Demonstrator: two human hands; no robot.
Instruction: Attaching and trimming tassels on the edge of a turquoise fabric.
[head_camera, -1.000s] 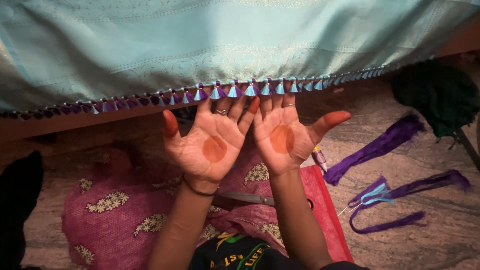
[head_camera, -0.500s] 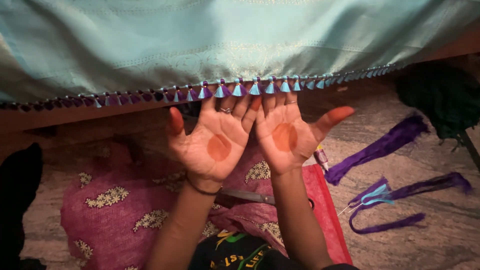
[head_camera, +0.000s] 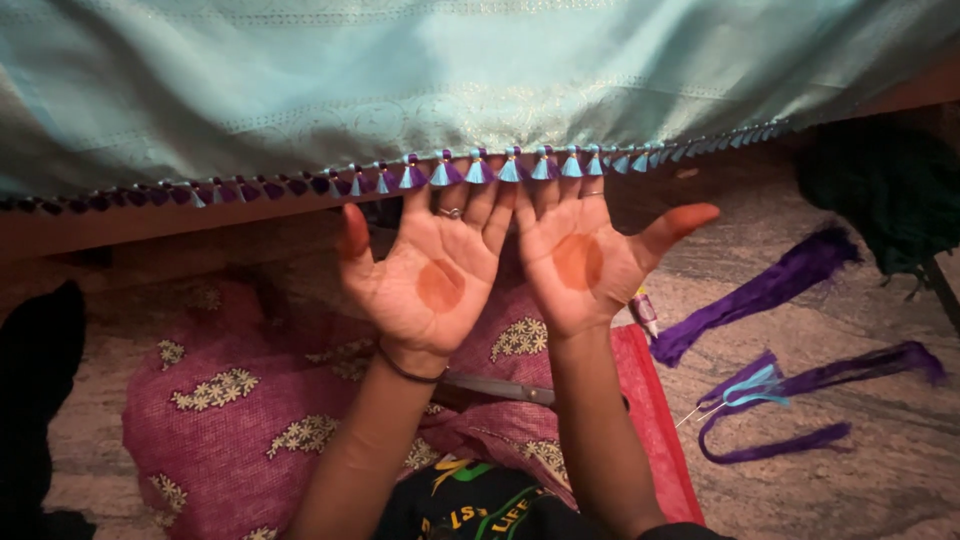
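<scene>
The left hand (head_camera: 432, 275) and the right hand (head_camera: 580, 258) are held side by side, palms up and spread flat, nothing gripped. Their fingertips are raised to the row of purple and blue tassels (head_camera: 480, 170) edging the pale blue cloth (head_camera: 400, 90) hanging just above. Purple thread bundles (head_camera: 760, 295) lie to the right of the right hand.

We see the left hand (head_camera: 432, 272) and right hand (head_camera: 580, 258) side by side, palms up, fingertips just under the tassels (head_camera: 478, 170) edging the cloth (head_camera: 400, 80) hung beyond them. Below the wrists lies a cushion (head_camera: 230, 410), scissors (head_camera: 495, 388) across it. Right of the right hand lie thread bundles (head_camera: 770, 290) on the floor (head_camera: 880, 470).
</scene>
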